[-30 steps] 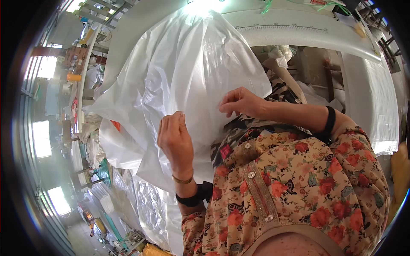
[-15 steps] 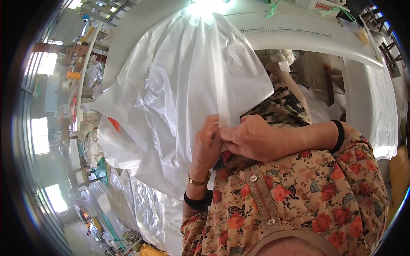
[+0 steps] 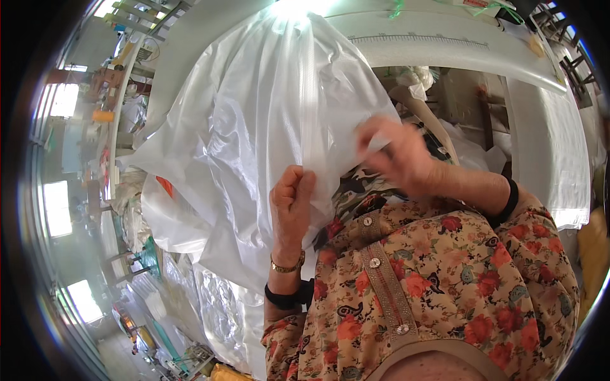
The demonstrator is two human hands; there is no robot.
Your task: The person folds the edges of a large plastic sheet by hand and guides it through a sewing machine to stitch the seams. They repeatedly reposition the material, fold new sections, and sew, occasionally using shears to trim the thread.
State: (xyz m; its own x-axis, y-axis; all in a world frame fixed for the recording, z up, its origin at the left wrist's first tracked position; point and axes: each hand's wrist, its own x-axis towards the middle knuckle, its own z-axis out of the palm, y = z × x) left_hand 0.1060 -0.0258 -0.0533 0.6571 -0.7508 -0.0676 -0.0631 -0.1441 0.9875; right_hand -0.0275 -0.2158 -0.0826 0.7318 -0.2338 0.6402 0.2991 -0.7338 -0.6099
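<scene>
A large, shiny white plastic sheet (image 3: 248, 120) hangs in gathered folds from a bright light at the top of the view, spreading toward my lap. My left hand (image 3: 290, 200) is closed, pinching a narrow pleat of it near the middle, thumb uppermost. Off to the right, my right hand (image 3: 397, 152) is raised at the sheet's right edge. Motion blurs its fingers, but they look curled round a bit of that edge. What lies at the bright spot is washed out by glare.
Beyond the sheet runs a pale worktable (image 3: 432, 28) with a printed ruler scale. White material (image 3: 553, 146) hangs at the right. An orange patch (image 3: 164, 186) shows at the left among sheet folds, and crumpled clear plastic (image 3: 222, 311) lies lower left.
My hands have come apart. The right one moved up and right to the sheet's edge; the left shifted slightly left, still pinching the pleat.
</scene>
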